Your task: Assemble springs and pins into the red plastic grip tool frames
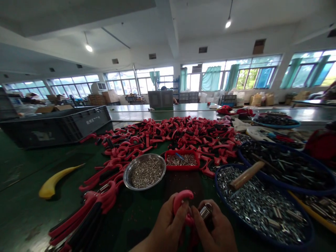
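Left grip: your left hand [168, 224] is closed around a red rubber-coated hook piece [181, 199], with the fingers wrapped over its lower part and the curved end standing clear above them.

Right grip: your right hand [216, 225] pinches a ribbed steel coil [206, 211] between thumb and fingers, holding it just beside the hook piece.

Handling: the hook piece looks light and stiff, and its coating should give a soft, fairly sure hold; take it by the thick coated body. The coil looks small, hard and slick, so pinch it across its ribs.

Location: both held parts are above the green desk [23, 182], near its front edge and close to your body.

Nearby: a steel bowl [124, 176] of small metal parts and a red tray [181, 167] of metal pins sit ahead of your hands. A large heap of red-and-black handles [170, 133] lies beyond them.

Right side: a blue tray [216, 182] holds steel washers, with a wooden tool handle [246, 175] lying across it. A second blue tray [296, 191] holds dark bolts.

Left side: more red-and-black handles [84, 213] lie close by, and a yellow curved horn-shaped piece [56, 180] rests farther out.
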Demonstrator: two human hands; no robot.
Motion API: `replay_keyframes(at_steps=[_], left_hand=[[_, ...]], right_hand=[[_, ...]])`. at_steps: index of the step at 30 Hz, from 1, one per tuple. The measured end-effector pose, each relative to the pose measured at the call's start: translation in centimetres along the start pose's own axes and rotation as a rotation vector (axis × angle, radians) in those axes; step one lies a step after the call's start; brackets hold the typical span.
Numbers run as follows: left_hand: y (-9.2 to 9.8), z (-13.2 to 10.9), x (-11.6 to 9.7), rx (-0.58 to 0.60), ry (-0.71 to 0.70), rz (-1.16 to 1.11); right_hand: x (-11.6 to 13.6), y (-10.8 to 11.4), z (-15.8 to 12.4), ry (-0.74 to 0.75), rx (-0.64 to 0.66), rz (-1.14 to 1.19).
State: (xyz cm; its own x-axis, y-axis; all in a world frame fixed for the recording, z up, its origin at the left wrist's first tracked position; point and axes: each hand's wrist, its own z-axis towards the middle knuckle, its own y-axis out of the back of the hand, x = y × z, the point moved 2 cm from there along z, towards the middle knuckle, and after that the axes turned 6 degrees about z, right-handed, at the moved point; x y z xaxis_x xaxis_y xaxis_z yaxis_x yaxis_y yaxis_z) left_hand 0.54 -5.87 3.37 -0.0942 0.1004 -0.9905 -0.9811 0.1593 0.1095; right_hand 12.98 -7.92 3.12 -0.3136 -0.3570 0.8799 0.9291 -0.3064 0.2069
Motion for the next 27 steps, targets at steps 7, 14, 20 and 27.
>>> replay_keyframes(at_steps=[7, 14, 20, 27], left_hand=[[0.1, -1.0, 1.6, -0.016, 0.020, 0.004], [1.8, 0.8, -0.6, 0.333, 0.049, 0.048], [1.4, 0.7, 0.4, 0.175, 0.114, -0.082], [1.8, 0.0, 0.4, 0.167, 0.115, -0.084]], right_hand=[[-0.1, -0.4, 0.1, 0.040, 0.132, -0.069], [-1.7, -2.1, -0.7, 0.118, 0.306, -0.073], [-2.2, -2.0, -1.1, 0.140, 0.273, -0.118], [-2.6, -2.2, -2.0, 0.109, 0.215, -0.141]])
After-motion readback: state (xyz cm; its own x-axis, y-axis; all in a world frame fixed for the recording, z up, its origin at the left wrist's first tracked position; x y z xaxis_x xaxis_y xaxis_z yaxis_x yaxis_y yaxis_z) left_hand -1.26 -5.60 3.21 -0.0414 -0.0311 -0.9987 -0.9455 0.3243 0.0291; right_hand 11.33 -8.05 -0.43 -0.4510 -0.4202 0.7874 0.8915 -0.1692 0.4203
